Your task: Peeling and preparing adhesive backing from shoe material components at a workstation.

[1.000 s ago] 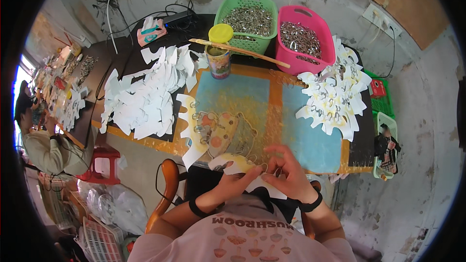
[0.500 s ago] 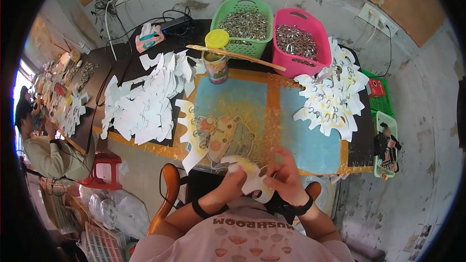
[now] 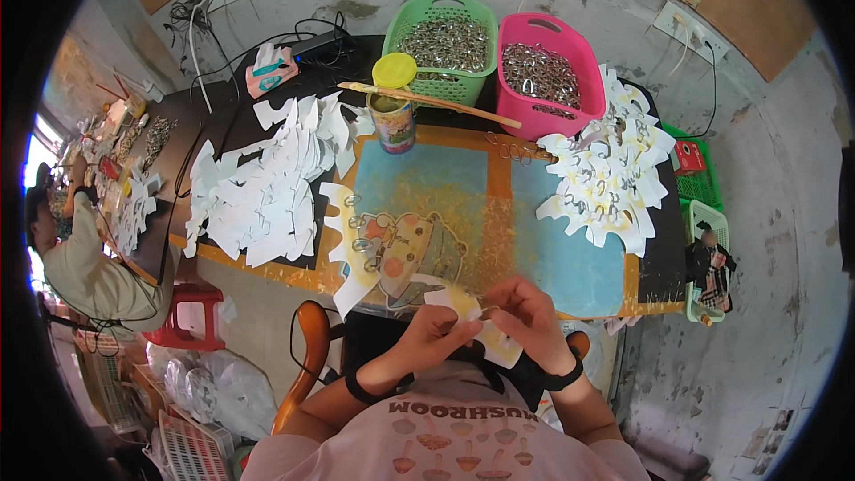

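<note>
Far left: a second person (image 3: 76, 254) in a pale top bent over a side table; a red stool (image 3: 191, 321) just right of them; on the dark table edge a large heap of white paper cutouts (image 3: 263, 183), overlapping; behind it a tangle of black cables (image 3: 267, 44) and a small pink-and-teal box (image 3: 270, 69); centre: blue mat with orange border (image 3: 445, 187), speckled with yellowish grit; printed cartoon cutouts (image 3: 401, 245) with metal rings lie on its near left part; a tin with a yellow lid (image 3: 394, 107) stands at the mat's far edge, a wooden stick (image 3: 436, 102) resting across it; behind, green basket (image 3: 445, 40) and pink basket (image 3: 543, 71), both filled with metal rings; lower centre: left hand (image 3: 436, 334) pinched closed on a small white cutout (image 3: 485, 325), held near the body over the mat's near edge; right hand (image 3: 525, 312) pinched on the same cutout from the other side, fingertips meeting the left's; black bands on both wrists; right: second heap of cutouts with rings fitted (image 3: 606, 178); far right, green crates (image 3: 704, 205) on the floor
</note>
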`<control>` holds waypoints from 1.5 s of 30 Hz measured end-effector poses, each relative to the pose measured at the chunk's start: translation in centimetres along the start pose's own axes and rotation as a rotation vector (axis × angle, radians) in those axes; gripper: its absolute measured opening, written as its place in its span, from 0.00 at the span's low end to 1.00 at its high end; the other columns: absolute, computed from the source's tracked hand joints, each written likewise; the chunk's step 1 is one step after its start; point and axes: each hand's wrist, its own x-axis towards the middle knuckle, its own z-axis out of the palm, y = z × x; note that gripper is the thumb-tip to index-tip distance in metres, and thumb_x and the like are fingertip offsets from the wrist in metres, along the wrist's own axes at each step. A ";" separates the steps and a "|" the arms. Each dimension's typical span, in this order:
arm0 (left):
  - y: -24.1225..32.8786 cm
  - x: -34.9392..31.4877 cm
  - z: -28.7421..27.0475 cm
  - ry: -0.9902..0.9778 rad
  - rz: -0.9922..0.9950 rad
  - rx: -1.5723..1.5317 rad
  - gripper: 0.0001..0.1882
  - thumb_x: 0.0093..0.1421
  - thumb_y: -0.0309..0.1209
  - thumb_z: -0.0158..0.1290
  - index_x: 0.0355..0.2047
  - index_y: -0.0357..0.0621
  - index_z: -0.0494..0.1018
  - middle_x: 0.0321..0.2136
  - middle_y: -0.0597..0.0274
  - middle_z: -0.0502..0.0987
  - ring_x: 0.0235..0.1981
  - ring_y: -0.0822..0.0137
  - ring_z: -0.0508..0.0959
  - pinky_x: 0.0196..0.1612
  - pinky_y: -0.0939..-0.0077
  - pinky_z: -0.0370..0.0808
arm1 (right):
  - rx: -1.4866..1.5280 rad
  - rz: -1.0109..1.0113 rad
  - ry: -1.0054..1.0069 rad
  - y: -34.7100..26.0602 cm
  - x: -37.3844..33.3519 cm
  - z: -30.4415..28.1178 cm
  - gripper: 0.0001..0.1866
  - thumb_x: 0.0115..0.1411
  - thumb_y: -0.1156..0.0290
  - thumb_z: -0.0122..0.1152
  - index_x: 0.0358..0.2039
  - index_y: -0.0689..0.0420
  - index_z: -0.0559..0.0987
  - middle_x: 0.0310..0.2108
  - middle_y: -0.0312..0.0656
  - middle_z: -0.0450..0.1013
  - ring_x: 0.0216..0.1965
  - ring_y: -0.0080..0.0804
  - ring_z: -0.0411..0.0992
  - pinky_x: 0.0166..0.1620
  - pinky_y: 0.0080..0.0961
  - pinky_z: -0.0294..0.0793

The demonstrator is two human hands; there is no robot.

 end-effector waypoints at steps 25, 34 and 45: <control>-0.8 1.0 0.2 0.251 0.079 -0.390 0.10 0.66 0.26 0.52 0.47 0.38 0.72 0.34 0.64 0.78 0.36 0.78 0.74 0.40 0.82 0.71 | -0.214 -0.113 0.070 -0.2 0.2 0.2 0.17 0.62 0.81 0.55 0.51 0.59 0.67 0.30 0.34 0.72 0.32 0.16 0.70 0.37 0.14 0.70; -0.5 1.3 -0.1 0.307 0.085 -0.316 0.18 0.60 0.19 0.56 0.49 0.39 0.67 0.39 0.58 0.79 0.35 0.73 0.78 0.40 0.80 0.74 | -0.139 -0.159 0.171 0.8 0.5 0.6 0.14 0.62 0.82 0.54 0.48 0.62 0.71 0.37 0.40 0.77 0.36 0.21 0.75 0.40 0.18 0.73; 0.0 0.4 0.0 0.337 0.128 -0.419 0.11 0.64 0.24 0.53 0.45 0.33 0.72 0.37 0.64 0.76 0.38 0.78 0.76 0.41 0.82 0.73 | -0.649 -0.336 0.209 -0.4 0.5 1.8 0.12 0.57 0.85 0.55 0.42 0.62 0.79 0.36 0.44 0.78 0.33 0.29 0.78 0.37 0.22 0.75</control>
